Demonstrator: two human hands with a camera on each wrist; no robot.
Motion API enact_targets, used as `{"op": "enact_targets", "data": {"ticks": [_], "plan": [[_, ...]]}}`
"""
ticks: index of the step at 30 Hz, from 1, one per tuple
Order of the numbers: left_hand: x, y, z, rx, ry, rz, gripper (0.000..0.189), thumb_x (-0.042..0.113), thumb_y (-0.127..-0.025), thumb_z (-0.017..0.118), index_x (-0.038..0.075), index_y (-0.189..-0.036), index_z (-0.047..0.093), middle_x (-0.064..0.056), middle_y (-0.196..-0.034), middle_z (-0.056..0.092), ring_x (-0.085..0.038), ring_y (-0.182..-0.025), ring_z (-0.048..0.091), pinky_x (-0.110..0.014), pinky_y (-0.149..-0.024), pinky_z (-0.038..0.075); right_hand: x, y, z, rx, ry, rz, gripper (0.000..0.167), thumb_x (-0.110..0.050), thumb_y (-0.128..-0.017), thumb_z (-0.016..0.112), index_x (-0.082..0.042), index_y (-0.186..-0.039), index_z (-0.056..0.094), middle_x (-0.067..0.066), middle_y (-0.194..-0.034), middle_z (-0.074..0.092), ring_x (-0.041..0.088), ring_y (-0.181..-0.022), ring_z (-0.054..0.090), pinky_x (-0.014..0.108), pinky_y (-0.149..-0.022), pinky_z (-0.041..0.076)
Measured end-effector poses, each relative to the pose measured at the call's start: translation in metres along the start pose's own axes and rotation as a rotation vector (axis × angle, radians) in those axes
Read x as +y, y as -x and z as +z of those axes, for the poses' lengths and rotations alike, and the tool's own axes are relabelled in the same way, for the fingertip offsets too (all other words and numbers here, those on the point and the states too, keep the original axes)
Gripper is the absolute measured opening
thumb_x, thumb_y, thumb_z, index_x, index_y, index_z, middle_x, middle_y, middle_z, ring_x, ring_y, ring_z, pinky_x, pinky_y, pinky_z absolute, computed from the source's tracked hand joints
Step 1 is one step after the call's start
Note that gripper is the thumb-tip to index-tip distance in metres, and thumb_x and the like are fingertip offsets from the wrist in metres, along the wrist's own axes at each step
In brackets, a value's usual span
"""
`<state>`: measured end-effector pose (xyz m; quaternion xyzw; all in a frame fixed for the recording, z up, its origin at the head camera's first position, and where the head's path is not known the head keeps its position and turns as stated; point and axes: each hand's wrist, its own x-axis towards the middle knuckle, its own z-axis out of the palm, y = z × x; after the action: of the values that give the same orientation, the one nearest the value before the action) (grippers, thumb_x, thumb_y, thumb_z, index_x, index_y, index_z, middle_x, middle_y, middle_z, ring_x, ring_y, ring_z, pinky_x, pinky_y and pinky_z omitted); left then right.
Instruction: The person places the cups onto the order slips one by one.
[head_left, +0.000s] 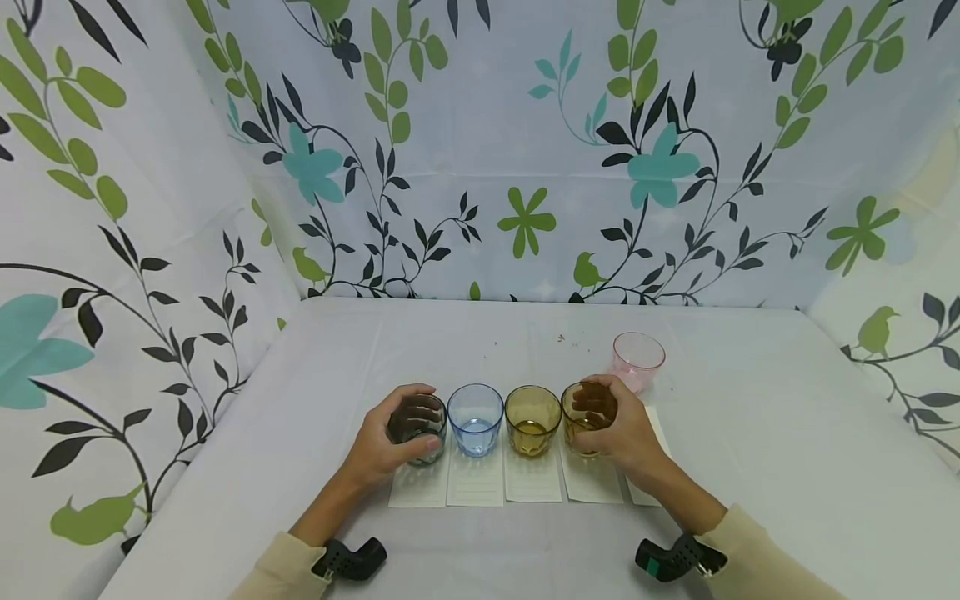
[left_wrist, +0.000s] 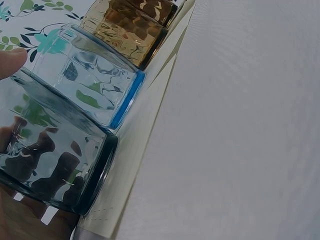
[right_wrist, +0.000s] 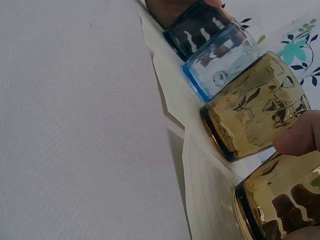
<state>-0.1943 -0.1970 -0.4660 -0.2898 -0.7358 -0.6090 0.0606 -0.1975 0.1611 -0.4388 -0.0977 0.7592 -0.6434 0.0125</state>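
Observation:
Four glass tumblers stand side by side in a row on paper cards. At the row's left end my left hand (head_left: 388, 440) grips a dark grey glass (left_wrist: 60, 150), thumb in front and fingers behind it. Beside that stands a blue glass (head_left: 476, 421), then a yellow-amber glass (head_left: 532, 422). My right hand (head_left: 628, 429) holds the brownish amber glass (right_wrist: 280, 195) at the right end, its fingers showing through the far side. A pink glass (head_left: 637, 363) stands apart, behind and right of my right hand.
Several pale paper cards (head_left: 476, 483) lie under and in front of the glasses, the rightmost partly hidden by my right hand. The white table (head_left: 525, 554) meets a patterned cloth backdrop (head_left: 465, 175) behind. Small reddish specks (head_left: 561, 339) mark the table near the pink glass.

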Motion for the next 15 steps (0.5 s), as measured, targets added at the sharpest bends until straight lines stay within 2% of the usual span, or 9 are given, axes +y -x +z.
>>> {"op": "enact_targets", "data": {"ticks": [4, 10, 15], "plan": [[0.0011, -0.0017, -0.0005, 0.0, -0.011, -0.002, 0.059, 0.0, -0.087, 0.073, 0.005, -0.141, 0.05, -0.017, -0.124, 0.062, -0.039, -0.111, 0.064, -0.044, -0.098, 0.056, 0.0003, 0.0003, -0.0012, -0.009, -0.016, -0.005, 0.079, 0.016, -0.062, 0.076, 0.003, -0.134, 0.045, 0.023, -0.127, 0.06, 0.036, -0.119, 0.058, 0.037, -0.104, 0.052], [0.002, -0.0038, -0.0012, -0.001, -0.015, -0.004, 0.058, 0.002, -0.087, 0.074, 0.002, -0.14, 0.05, -0.017, -0.124, 0.062, -0.039, -0.111, 0.064, -0.043, -0.097, 0.056, 0.005, 0.0002, -0.0049, -0.026, 0.003, -0.031, 0.078, 0.014, -0.063, 0.079, 0.003, -0.132, 0.045, 0.022, -0.127, 0.06, 0.034, -0.119, 0.06, 0.032, -0.104, 0.052], [0.0008, -0.0011, -0.0007, -0.004, -0.015, -0.001, 0.058, 0.001, -0.087, 0.073, 0.006, -0.14, 0.051, -0.018, -0.124, 0.062, -0.038, -0.112, 0.064, -0.043, -0.097, 0.056, 0.0093, 0.0012, -0.0066, -0.043, 0.037, -0.024, 0.076, 0.011, -0.064, 0.081, 0.0, -0.131, 0.046, 0.02, -0.127, 0.061, 0.035, -0.121, 0.061, 0.035, -0.104, 0.052]]}}
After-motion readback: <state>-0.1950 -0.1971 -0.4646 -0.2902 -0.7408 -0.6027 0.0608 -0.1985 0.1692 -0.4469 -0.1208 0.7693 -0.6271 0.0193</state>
